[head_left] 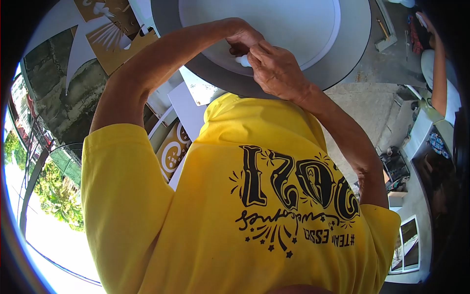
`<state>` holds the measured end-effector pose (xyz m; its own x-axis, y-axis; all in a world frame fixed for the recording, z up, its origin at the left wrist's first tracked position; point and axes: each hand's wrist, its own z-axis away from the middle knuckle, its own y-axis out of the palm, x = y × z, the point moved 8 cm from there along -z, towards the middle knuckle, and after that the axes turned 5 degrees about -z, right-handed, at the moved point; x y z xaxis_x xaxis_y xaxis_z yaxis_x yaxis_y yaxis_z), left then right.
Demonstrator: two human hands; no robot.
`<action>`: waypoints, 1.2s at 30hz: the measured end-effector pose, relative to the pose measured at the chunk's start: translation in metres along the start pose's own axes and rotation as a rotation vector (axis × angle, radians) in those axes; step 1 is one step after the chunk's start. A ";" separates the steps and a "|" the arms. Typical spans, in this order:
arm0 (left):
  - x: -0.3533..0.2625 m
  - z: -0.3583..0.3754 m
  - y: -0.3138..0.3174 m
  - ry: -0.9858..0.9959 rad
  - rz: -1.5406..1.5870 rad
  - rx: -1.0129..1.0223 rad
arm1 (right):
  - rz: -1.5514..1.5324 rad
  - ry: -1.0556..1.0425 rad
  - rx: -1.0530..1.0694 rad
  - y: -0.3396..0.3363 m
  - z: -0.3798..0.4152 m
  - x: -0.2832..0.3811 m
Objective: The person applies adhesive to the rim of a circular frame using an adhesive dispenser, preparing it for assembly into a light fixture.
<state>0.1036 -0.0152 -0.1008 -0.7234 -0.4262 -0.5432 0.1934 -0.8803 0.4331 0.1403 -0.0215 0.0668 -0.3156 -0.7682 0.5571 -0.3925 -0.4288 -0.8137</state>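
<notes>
My right hand (276, 68) is closed around a small white object with a narrow tip (243, 61), perhaps a little bottle; most of it is hidden in the fingers. Close beside it is my left hand (241, 37), its fingers curled downward and partly hidden; what they hold, if anything, I cannot make out. Both hands are over the near part of a large round dark grey board (360, 39). On that board lies a pale disc with a raised white rim (334, 34).
Brown cardboard with white cut pieces (111, 41) lies at the upper left. A white panel (198, 88) is under the board's near edge. Beside my left arm is a brown sheet with white circular lettering (172, 156). Another person's arm (439, 81) shows at the right, near a yellow-handled tool (383, 30).
</notes>
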 end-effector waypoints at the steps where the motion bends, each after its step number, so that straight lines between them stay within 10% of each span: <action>1: -0.002 0.002 0.002 0.005 -0.025 0.009 | -0.020 -0.001 -0.023 -0.002 0.001 -0.001; 36: -0.003 0.006 0.015 -0.067 -0.020 0.091 | -0.090 -0.009 0.158 -0.018 0.024 -0.027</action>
<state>0.1045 -0.0259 -0.0879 -0.7700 -0.3908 -0.5043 0.1192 -0.8646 0.4880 0.1769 -0.0040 0.0627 -0.2771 -0.7275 0.6276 -0.2775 -0.5648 -0.7772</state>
